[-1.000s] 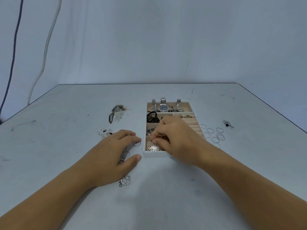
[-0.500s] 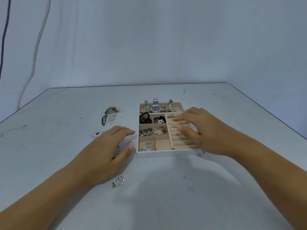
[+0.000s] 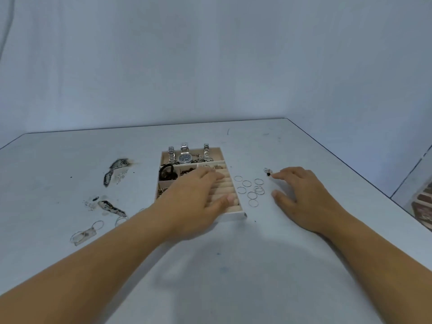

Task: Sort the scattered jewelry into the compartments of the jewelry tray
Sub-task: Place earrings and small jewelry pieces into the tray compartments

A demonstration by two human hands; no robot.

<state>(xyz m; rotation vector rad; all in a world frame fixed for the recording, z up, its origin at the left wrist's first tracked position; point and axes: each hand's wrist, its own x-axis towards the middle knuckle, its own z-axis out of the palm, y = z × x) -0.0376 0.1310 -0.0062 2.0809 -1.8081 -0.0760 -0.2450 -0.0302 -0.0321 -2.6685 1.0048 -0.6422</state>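
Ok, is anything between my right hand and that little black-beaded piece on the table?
Nothing visible. The right hand has its forefinger tip right beside the black-beaded piece; the loose rings lie off to its left.

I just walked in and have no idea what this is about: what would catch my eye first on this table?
Probably the jewelry tray mid-table, with three silver watches lined up in its far compartment and the left hand spread over its ring slots. Just right of it, a cluster of thin silver rings lies loose on the table, with the right hand beside them, its fingertip at a small dark-beaded piece.
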